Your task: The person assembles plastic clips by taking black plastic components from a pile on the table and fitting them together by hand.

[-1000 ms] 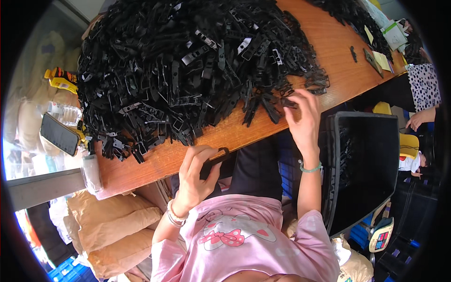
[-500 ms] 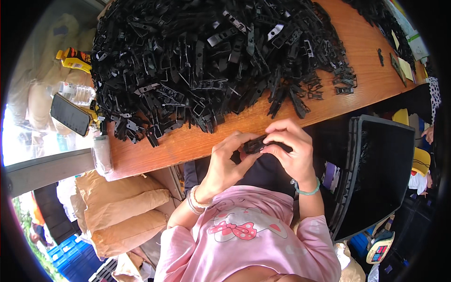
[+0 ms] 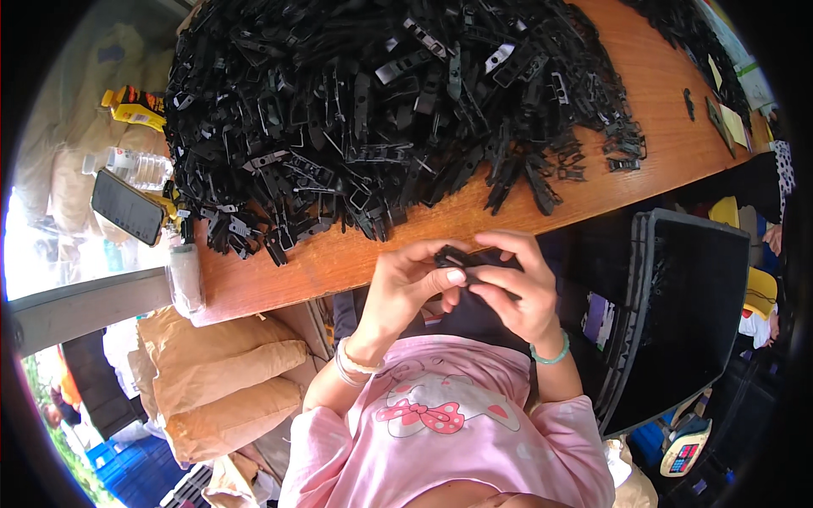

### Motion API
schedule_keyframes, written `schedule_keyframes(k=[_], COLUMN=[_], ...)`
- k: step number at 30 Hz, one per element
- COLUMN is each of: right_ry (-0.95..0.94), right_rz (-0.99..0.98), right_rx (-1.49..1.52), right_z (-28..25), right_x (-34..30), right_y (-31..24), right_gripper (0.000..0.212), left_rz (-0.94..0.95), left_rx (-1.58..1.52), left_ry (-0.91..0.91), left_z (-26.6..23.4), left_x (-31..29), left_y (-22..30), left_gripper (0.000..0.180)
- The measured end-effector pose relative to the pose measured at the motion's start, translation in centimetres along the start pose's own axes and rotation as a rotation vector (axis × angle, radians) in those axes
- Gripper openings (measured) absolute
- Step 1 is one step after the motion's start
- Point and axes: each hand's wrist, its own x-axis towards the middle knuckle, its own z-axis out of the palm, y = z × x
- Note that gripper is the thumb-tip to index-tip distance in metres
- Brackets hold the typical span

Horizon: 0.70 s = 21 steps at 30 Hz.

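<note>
Just off the table's near edge, a small black plastic part (image 3: pixel 451 256) is held up between both hands. My left hand (image 3: pixel 412 284) pinches it, thumb across its near side and fingers behind. Against its right end lie the bent, slightly blurred fingers of my right hand (image 3: pixel 518 286), which cover that end. Beyond the hands, a big heap of similar black plastic parts (image 3: pixel 339 118) spreads over the wooden table (image 3: pixel 330 261). Several loose pieces at the heap's near edge lie close to my fingers.
On the left are a phone (image 3: pixel 127 206), a clear bottle (image 3: pixel 135 168) and a yellow packet (image 3: pixel 135 107). Brown paper sacks (image 3: pixel 224 381) stand below the table's left end. To the right is a large black tray (image 3: pixel 677 313), with a calculator-like device (image 3: pixel 684 453) below it.
The black part has turned and tipped upward in my left fingers. My right hand has shifted slightly down and its fingers have spread a little.
</note>
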Motion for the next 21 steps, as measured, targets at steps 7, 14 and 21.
schedule_keyframes(k=[7, 14, 21], right_ry=[0.67, 0.679, 0.685], right_rz=[0.387, 0.597, 0.629], right_rx=[0.531, 0.646, 0.773], right_z=[0.5, 0.4, 0.3], right_x=[-3.4, -3.7, -2.7], right_y=[1.8, 1.9, 2.2], right_gripper=[0.013, 0.013, 0.013], left_rz=[0.882, 0.813, 0.715], left_rx=[1.073, 1.612, 1.004], left_ry=[0.174, 0.345, 0.314], left_z=[3.8, 4.3, 2.6], left_x=[5.8, 8.3, 5.5], left_y=[-1.0, -1.4, -2.0], left_gripper=[0.014, 0.01, 0.018])
